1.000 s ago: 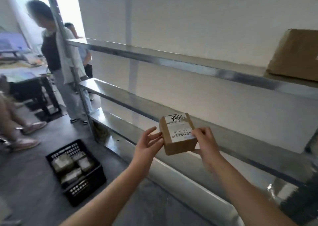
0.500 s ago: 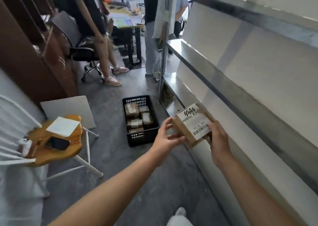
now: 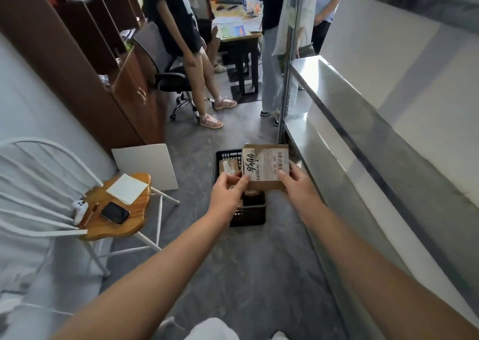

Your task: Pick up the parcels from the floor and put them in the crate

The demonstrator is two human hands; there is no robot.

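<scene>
Holding one parcel up in the air, right over the black crate on the floor, not yet lowered in. Pinching its near left corner with the left hand, thumb on the top face and fingers curled underneath. Gripping the near right corner with the right hand in much the same way. Seems a fair way through the job, going by the crate: already got at least a couple of brown boxes lying inside, partly hidden behind the held one. Can't spot any loose ones on the bits of floor in view, so no telling how many left to fetch, maybe none, maybe more out of shot. Left to do for this one, at a guess: just lower it into any free gap in there and let go. As for writing: got a white shipping label across the top face, turned sideways, with a big handwritten marker number, roughly 9500, though not betting on the last digits. Also a barcode along the label's right side and some lines of small print, too tiny and blurry to make out. No brand or logo to be seen on the cardboard. Same sort of white label on a box down in the crate, unreadable.
</scene>
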